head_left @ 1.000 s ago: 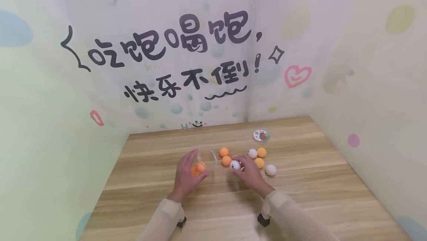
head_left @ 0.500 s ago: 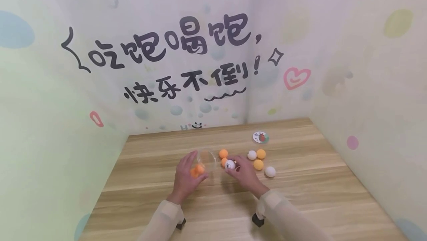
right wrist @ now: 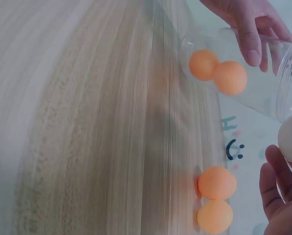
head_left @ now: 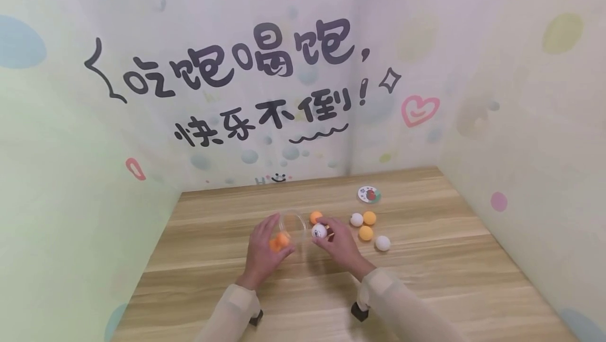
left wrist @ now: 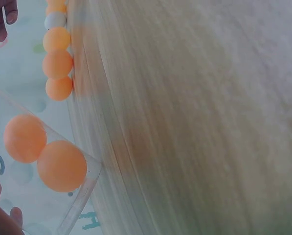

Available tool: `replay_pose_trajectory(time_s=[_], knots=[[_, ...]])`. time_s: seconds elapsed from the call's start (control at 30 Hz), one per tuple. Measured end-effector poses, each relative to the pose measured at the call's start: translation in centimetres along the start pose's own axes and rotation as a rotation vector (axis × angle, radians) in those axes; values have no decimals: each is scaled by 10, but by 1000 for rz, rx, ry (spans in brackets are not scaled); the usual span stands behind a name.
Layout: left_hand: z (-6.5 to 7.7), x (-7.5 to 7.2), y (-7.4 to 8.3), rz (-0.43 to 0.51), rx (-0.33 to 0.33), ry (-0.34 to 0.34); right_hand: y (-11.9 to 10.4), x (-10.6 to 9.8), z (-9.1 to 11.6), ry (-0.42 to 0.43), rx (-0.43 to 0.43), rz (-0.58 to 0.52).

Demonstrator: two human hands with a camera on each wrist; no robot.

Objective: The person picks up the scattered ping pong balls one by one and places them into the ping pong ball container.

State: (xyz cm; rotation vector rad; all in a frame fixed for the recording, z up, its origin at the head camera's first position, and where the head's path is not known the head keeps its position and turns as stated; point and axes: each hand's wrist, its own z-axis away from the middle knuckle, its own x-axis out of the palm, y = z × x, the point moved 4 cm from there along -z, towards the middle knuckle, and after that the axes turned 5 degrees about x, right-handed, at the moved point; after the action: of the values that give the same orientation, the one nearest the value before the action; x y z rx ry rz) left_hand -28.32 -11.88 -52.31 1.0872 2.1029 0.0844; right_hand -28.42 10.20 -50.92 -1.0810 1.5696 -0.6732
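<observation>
In the head view my left hand [head_left: 263, 250] holds a clear plastic jar [head_left: 297, 222] by its side. The jar is tilted, its round mouth turned up and to the right. Two orange ping-pong balls [right wrist: 230, 78] lie at the jar's bottom, as the right wrist view shows. My right hand [head_left: 345, 246] pinches a white ping-pong ball [head_left: 319, 231] with printing on it, just right of the jar's mouth and outside it. One loose orange ball [head_left: 316, 217] sits just behind the white one; the right hand hides part of this spot.
Right of my right hand on the wooden table [head_left: 426, 279] lie two yellow-orange balls [head_left: 365, 233] and two white balls [head_left: 382, 243]. Behind them is a round lid [head_left: 369, 194] with a printed picture. Printed walls enclose the table at the back and sides.
My right hand has moved left with the white ball, from among the loose balls to near the jar's mouth. The left hand and jar have stayed almost still.
</observation>
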Motion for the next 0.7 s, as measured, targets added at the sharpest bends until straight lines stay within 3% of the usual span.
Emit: replay_pose_trajectory(time_s=[0.33, 0.7], knots=[[0, 0, -1, -28, 44, 24, -6, 6, -1, 6, -15, -19], [0, 1, -1, -24, 49, 26, -9, 11, -3, -1, -33, -43]])
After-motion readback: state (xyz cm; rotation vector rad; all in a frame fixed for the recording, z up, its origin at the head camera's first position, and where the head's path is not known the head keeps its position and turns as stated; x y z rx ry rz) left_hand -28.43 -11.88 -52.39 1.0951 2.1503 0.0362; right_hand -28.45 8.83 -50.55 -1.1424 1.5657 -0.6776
